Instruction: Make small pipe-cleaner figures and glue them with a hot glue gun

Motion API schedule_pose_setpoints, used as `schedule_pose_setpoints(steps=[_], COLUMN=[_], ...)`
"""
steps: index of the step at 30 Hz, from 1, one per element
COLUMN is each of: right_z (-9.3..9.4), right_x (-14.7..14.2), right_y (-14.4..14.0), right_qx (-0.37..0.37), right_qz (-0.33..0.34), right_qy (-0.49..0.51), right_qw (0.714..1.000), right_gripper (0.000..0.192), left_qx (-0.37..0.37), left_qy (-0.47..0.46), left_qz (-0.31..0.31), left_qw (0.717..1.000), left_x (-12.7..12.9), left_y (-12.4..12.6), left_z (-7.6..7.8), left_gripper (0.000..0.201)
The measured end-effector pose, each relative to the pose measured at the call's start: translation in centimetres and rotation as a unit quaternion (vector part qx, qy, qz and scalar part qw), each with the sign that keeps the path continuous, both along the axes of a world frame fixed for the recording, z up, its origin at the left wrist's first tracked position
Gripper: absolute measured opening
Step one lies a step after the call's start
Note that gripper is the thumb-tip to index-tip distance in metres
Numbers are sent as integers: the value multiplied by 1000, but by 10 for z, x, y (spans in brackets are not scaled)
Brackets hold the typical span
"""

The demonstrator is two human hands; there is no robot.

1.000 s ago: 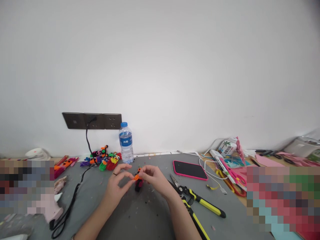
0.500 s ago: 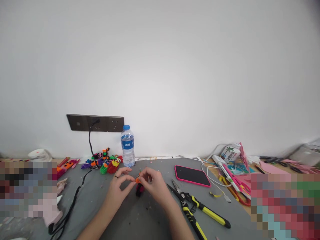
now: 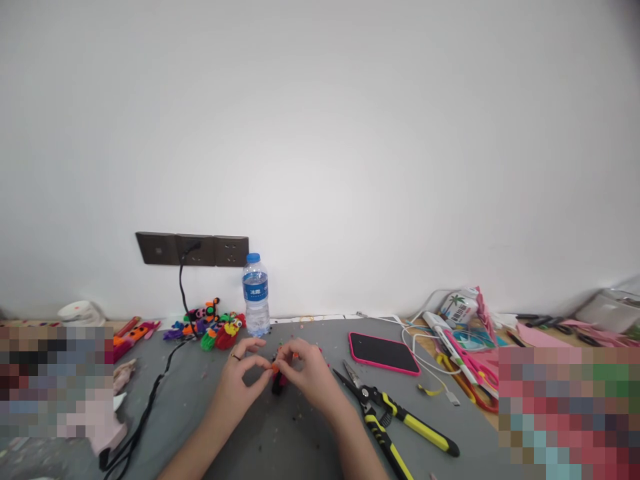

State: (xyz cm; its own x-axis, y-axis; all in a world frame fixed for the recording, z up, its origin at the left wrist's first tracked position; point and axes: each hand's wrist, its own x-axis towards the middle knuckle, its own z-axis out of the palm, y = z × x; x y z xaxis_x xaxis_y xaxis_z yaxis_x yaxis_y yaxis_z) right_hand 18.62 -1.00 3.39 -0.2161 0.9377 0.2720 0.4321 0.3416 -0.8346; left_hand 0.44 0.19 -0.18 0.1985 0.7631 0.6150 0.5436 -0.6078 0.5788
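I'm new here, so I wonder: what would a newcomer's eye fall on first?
Probably the left hand and right hand, pinching a small orange-and-black piece at lower centre. Next, yellow-and-black pliers to their right, in front of a pink-edged phone. Behind the hands stands a blue-capped bottle, bright fuzzy figures to its left.

Orange-and-black craft piece (image 3: pixel 278 384), apparently.

I see the left forearm (image 3: pixel 200 437) and right forearm (image 3: pixel 357 437) slanting inward; the left hand (image 3: pixel 239 381) and right hand (image 3: pixel 306 370) nearly meet, thumbs (image 3: pixel 261 385) and forefingers (image 3: pixel 259 363) pinched, the left's other fingers (image 3: pixel 250 344) raised, loosely curled.
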Motion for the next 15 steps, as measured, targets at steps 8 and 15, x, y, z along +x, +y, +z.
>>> schedule_pose_setpoints(steps=[8, 15], right_z=[2, -5], right_x=[2, 28], right_y=[0, 5], right_qx=[-6, -125], right_qz=[-3, -11], right_qy=[4, -8], right_qw=[1000, 992], right_gripper=[11, 19], left_qx=[-8, -68], left_qy=[18, 84], left_qz=[-1, -12], left_qw=[1000, 994], left_x=[-1, -4], left_y=[-1, 0], left_z=[-1, 0], left_gripper=[14, 38])
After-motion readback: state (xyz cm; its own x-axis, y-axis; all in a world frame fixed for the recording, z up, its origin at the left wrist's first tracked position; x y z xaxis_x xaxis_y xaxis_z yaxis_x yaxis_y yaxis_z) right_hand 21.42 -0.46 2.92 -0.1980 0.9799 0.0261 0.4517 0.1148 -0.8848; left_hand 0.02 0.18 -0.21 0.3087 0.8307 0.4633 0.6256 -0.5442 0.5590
